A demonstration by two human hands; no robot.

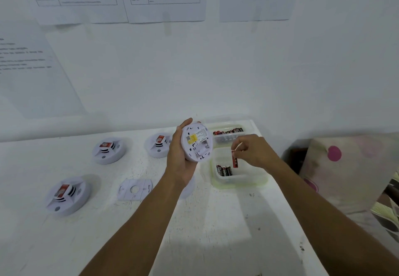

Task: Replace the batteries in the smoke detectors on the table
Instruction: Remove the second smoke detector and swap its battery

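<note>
Left hand: fingers curled round a smoke detector, held above the table, tipped on edge, labelled back face toward me. Right hand: thumb and forefinger pinch one battery by its top end. Its long axis is near vertical, free end pointing down over the near tub by the table's right edge. I note a mounting plate lying flat left of my left forearm, and three more detectors face-up toward the left edge.

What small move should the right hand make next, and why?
Probably carry the battery left to the detector. The right hand pinches it by its top end above the near tub, and the left hand holds the detector with its labelled back exposed.
</note>
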